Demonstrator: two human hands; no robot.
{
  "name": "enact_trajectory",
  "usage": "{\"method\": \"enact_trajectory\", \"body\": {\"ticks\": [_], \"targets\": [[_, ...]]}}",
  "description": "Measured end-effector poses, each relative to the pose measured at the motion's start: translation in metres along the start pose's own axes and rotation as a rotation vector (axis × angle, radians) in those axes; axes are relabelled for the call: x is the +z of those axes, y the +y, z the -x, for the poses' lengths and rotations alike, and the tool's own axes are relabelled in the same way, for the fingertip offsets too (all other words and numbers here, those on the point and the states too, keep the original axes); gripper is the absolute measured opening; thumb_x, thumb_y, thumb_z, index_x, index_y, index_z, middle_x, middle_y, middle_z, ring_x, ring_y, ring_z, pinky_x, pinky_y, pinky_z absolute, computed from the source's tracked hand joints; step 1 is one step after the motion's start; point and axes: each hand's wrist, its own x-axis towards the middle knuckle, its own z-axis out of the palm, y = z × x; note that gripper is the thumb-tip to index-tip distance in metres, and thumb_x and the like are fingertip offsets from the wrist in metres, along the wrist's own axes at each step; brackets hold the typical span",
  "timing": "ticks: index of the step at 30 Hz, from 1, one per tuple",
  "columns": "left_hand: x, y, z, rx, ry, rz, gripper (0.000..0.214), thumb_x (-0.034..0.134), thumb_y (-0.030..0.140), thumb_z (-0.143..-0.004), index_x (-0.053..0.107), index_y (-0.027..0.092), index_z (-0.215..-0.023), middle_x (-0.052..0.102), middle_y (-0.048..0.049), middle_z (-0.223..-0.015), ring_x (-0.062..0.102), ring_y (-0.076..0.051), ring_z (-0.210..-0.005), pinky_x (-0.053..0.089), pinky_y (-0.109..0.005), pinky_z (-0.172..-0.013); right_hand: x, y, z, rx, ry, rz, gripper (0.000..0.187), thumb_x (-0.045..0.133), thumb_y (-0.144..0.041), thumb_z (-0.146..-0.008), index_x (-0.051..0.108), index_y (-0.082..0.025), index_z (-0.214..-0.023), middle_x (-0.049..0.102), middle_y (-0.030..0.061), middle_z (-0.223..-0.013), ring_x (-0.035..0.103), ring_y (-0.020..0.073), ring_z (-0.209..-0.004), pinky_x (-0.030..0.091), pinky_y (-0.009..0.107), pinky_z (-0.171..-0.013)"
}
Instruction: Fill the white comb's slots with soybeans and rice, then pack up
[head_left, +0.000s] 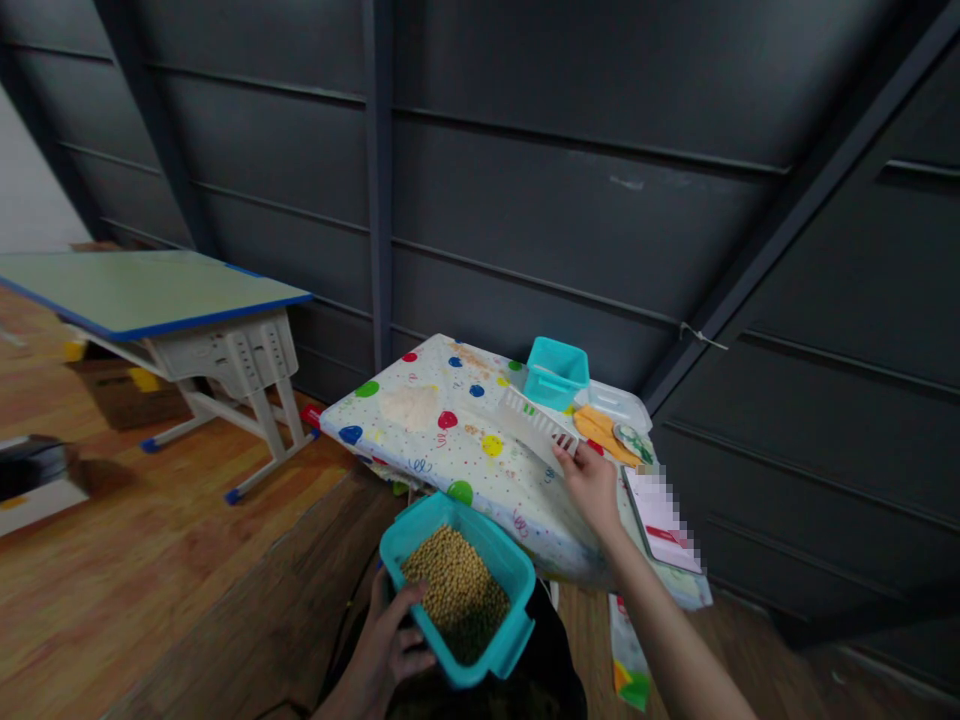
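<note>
My left hand (396, 640) grips the near left rim of a turquoise plastic container (517, 560), held over my lap. Pale yellow beans (450, 570) that look like soybeans fill much of it, with darker green ones (472, 635) toward the near side. Over the table, my right hand (589, 480) is closed on the end of a white slotted plastic strip (536, 420), which points away to the left. Just beyond the strip stands a second turquoise container (555, 375). To the left, a pale powdery patch (409, 405) lies on the spotted tablecloth (397, 450).
Right of my right hand are an orange cloth-like item (604, 432), a small round dish (632, 440), a white tray (619, 405) and a tablet-like flat device (664, 520). A dark panelled wall (525, 200) rises behind. A green-topped desk (150, 285) stands left.
</note>
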Motion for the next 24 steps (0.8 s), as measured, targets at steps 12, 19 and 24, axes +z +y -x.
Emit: {"method": "enact_trajectory", "body": {"ticks": [12,19,24], "targets": [[0.004,0.016,0.003,0.097,0.024,-0.065,0.085,0.087,0.048,-0.081,0.042,0.038,-0.153,0.074,-0.0121,-0.139,0.084,-0.027,-0.082,0.070,-0.046,-0.078,-0.006,-0.021,0.053,-0.071,-0.051,0.144,0.046,0.058,-0.057,-0.100,0.089,-0.022,-0.097,0.083,0.0100,-0.075,0.070,0.0250,-0.056,0.050,0.032,-0.059],[0.010,0.021,0.015,0.132,-0.004,-0.080,0.084,0.087,0.051,-0.085,0.042,0.037,-0.154,0.075,-0.0104,-0.134,0.082,-0.024,-0.081,0.069,-0.045,-0.079,-0.004,-0.043,0.079,-0.199,-0.112,0.071,0.037,0.060,-0.047,-0.104,0.091,-0.026,-0.105,0.088,0.0103,-0.089,0.082,0.0290,-0.072,0.062,0.035,-0.068],[0.010,0.024,0.005,0.129,0.061,-0.093,0.076,0.083,0.046,-0.087,0.043,0.037,-0.150,0.075,-0.0079,-0.123,0.079,-0.022,-0.072,0.067,-0.042,-0.073,-0.004,-0.062,0.100,-0.243,-0.181,-0.035,0.031,0.063,-0.041,-0.105,0.091,-0.029,-0.110,0.089,0.0090,-0.095,0.085,0.0289,-0.077,0.066,0.035,-0.073]]}}
